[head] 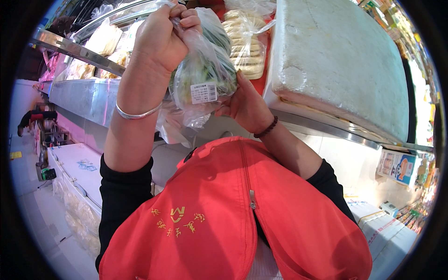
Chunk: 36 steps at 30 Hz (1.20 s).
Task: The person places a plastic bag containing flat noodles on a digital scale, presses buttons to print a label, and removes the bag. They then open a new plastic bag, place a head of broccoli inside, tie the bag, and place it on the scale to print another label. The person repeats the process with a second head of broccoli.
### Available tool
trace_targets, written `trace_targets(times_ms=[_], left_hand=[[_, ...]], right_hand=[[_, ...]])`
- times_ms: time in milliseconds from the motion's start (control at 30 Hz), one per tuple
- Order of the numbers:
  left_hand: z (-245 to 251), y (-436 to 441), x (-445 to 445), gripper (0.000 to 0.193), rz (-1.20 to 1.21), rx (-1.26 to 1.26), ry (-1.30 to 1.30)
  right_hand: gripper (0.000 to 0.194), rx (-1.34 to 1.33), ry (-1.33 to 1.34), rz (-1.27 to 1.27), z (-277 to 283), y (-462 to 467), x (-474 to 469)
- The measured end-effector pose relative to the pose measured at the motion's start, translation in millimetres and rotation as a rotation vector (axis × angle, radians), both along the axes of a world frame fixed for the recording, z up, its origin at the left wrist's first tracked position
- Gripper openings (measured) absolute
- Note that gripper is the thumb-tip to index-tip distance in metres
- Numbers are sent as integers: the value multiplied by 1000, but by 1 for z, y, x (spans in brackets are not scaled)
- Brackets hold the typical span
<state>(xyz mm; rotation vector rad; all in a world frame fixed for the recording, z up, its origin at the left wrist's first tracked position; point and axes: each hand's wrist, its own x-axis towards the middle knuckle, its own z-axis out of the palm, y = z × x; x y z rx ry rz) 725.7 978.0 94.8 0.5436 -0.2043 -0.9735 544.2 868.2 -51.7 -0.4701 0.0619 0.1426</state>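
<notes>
A clear plastic bag of leafy green vegetables (217, 71) hangs in front of my chest, with a white printed barcode label (204, 92) on its lower side. My left hand (166, 36) clutches the gathered neck of this bag. At the bag's lower right side, my right hand (247, 103) pinches the plastic, thumb on top and fingers partly beneath. Loose plastic film (178, 120) droops below the bag. Just beyond my right hand lies a tied clear bag of stacked flat, pale round breads or cakes (245, 45) on a red surface.
A large white foam box (336, 66) stands close on the right. At the left is a metal-edged display case (84, 99) with bagged food (105, 38). A white chest freezer (75, 171), cartons (381, 227) and a person (36, 117) farther off are also visible.
</notes>
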Motion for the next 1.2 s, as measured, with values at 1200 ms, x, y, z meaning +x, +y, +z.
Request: trace_targets(times_ms=[1200], left_hand=[[-195, 85, -98, 29, 662, 1057, -1575]], right_hand=[[24, -2171, -287, -410, -83, -19, -30]])
